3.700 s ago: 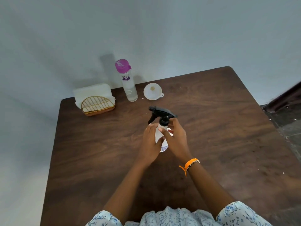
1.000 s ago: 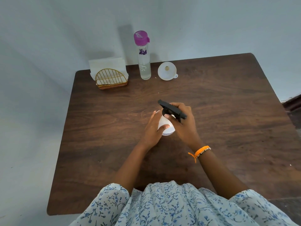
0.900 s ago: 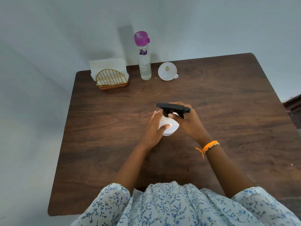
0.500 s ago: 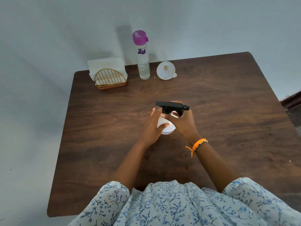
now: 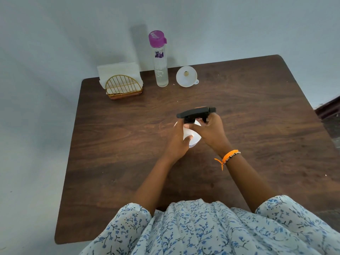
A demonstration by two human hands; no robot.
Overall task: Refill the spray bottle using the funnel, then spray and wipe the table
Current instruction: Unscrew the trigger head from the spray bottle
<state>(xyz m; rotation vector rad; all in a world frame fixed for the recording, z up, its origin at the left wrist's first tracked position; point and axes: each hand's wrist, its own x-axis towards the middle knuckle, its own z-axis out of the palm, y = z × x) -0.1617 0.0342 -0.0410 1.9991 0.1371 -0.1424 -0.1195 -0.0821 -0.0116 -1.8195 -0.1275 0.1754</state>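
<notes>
Mid-table, left hand (image 5: pixel 179 142) grips the white spray bottle (image 5: pixel 191 134) body while right hand (image 5: pixel 211 132) fingers pinch its black trigger head (image 5: pixel 196 112). Hands hide most of it; label unreadable, maybe blue print.

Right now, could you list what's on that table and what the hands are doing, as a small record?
left hand: grips white spray bottle body
right hand: on black trigger head
water bottle: upright, pink cap on, far edge
funnel: beside water bottle, unused
napkin holder: far left corner
table: dark wood
</notes>
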